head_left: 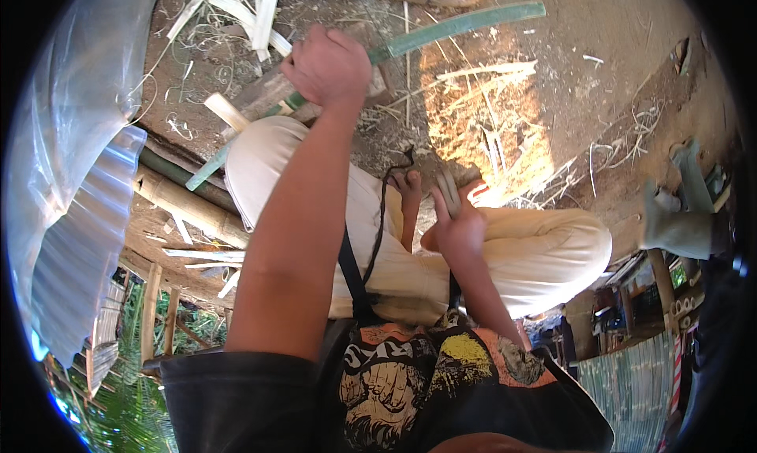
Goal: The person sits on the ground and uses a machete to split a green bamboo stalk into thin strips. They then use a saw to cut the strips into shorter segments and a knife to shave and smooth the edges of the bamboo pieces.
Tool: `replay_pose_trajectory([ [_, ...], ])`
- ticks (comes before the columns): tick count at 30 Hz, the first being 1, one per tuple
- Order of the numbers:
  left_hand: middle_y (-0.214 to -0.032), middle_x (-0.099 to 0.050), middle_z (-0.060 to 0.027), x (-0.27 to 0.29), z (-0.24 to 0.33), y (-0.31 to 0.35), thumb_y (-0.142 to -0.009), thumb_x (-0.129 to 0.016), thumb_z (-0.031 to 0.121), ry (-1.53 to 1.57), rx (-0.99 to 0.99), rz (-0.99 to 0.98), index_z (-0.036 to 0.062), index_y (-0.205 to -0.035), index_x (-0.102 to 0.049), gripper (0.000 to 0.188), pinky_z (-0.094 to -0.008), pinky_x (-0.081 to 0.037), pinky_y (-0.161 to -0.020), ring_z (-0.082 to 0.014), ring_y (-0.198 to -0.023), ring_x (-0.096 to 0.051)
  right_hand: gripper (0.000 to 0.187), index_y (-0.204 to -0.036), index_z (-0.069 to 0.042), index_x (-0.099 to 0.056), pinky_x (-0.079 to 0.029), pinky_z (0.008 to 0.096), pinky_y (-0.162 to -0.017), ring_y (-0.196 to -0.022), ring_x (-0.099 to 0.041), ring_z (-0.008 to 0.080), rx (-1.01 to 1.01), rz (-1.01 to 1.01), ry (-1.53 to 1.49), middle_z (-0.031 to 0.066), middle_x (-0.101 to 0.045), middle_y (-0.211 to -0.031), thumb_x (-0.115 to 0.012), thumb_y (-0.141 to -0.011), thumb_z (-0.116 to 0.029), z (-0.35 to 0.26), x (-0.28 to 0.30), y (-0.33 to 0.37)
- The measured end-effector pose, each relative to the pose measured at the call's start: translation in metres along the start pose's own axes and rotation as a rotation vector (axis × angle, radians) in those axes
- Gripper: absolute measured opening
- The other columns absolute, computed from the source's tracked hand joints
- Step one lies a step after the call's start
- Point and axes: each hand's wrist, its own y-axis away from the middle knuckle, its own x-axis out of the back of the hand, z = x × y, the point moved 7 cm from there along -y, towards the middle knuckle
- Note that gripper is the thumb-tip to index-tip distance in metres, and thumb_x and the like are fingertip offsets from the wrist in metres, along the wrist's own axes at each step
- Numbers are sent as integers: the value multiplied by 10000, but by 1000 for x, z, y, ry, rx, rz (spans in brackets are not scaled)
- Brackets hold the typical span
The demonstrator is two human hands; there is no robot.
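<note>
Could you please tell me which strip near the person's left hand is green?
The long strip running from the left hand toward the picture's upper right; the loose strips at the upper left are pale cream instead.

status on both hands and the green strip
Left hand closed over green strip. Right hand gripping slim greyish piece, kind unclear. Loose pale strips lie beyond.

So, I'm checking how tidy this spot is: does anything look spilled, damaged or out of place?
Thin, pale, woody shavings lie strewn over the brown dirt ground, which looks messy but seems to fit the long green bamboo strip at the left hand. Nothing else clearly stands out.
</note>
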Motion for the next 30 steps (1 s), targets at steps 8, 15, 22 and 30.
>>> replay_pose_trajectory([
  [8,-818,-692,-159,-7,2,4,-875,-469,234,0,4,12,45,-861,-674,279,-434,-392,-920,-310,-875,-635,444,-1163,-14,-664,-551,423,-617,-728,-665,426,-270,-149,31,241,-683,-833,-642,-933,-392,-17,-15,-71],
  [15,-808,-692,-143,-1,11,4,-880,-466,236,7,-34,-2,53,-846,-667,274,-426,-389,-922,-302,-882,-639,408,-1244,-147,-658,-534,449,-592,-771,-687,317,-32,-104,286,243,-652,-929,-705,-865,-291,-11,-34,-56],
  [22,-799,-693,-145,-5,6,3,-879,-476,242,16,-49,30,57,-854,-668,268,-447,-386,-905,-305,-864,-640,326,-1083,-63,-694,-540,433,-608,-675,-667,368,55,97,13,226,-674,-797,-660,-924,-346,2,6,-4],
  [30,-828,-710,-139,-1,2,3,-894,-432,254,-86,-26,26,66,-865,-686,317,-458,-389,-892,-319,-857,-648,355,-954,36,-678,-506,432,-534,-637,-649,396,-20,14,28,213,-631,-694,-648,-940,-317,-22,-14,-59],
])
